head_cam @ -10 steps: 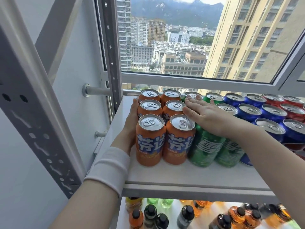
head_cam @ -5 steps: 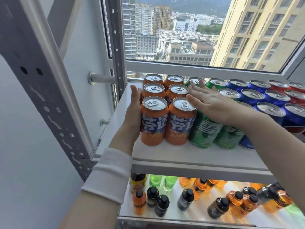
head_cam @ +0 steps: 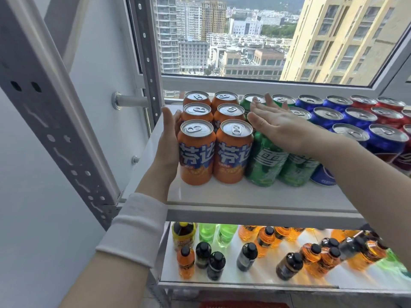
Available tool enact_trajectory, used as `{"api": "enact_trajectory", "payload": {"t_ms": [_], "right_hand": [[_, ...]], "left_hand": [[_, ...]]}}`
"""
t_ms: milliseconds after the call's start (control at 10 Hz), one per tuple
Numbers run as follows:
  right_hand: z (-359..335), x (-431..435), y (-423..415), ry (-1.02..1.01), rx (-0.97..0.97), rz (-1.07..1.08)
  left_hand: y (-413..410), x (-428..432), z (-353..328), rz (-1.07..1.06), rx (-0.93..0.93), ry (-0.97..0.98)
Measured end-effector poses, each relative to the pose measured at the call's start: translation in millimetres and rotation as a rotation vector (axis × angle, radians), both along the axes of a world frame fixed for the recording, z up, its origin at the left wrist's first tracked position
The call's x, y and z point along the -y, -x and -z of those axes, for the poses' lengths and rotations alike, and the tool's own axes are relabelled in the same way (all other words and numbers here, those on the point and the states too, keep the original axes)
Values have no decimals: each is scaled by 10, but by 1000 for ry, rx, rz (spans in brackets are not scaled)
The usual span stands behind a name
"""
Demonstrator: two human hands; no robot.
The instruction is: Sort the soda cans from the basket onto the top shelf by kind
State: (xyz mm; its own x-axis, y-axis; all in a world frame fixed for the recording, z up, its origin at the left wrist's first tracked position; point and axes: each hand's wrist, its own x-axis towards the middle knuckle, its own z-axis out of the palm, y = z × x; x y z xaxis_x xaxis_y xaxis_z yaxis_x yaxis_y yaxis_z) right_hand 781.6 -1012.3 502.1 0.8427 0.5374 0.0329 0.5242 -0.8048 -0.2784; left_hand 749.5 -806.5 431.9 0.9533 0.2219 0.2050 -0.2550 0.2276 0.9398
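On the white top shelf (head_cam: 244, 196) the cans stand in rows by colour: orange cans (head_cam: 196, 152) at the left, then green cans (head_cam: 265, 165), blue cans (head_cam: 387, 141) and red cans (head_cam: 387, 110) to the right. My left hand (head_cam: 168, 141) lies flat with straight fingers against the left side of the orange cans. My right hand (head_cam: 282, 127) is flat, fingers straight, over the tops of the green cans, just right of the orange block. Neither hand holds a can. No basket is in view.
A grey perforated rack post (head_cam: 55, 130) rises at the left. Behind the shelf is a window frame (head_cam: 266, 82). The lower shelf (head_cam: 244, 283) holds several small bottles of orange, green and dark drinks.
The view has tilted down, showing more of the lower shelf. My right hand has lifted slightly off the can tops. My left hand stays pressed against the orange cans.
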Motion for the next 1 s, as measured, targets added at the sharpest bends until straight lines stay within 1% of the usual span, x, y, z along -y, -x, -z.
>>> {"api": "enact_trajectory", "payload": {"t_ms": [200,400,500,600,700,800,900,1000], "right_hand": [[65,85,32,84,25,12],[60,82,28,120,61,8],[54,88,44,133,69,11],[69,81,40,93,83,16],[85,103,51,4,126,23],[99,115,170,-151,255,-5],[41,173,389,-310,372,-12],[207,257,721,-519,492,-96]], "left_hand": [[8,89,28,-31,0,39],[29,120,15,-62,1,35],[55,115,-10,-75,-10,9],[40,103,-8,-89,-17,-16],[22,113,30,-165,-14,0],[101,172,-16,-279,-26,38],[313,288,-168,-370,-11,26],[680,544,-191,-526,47,-137]]}}
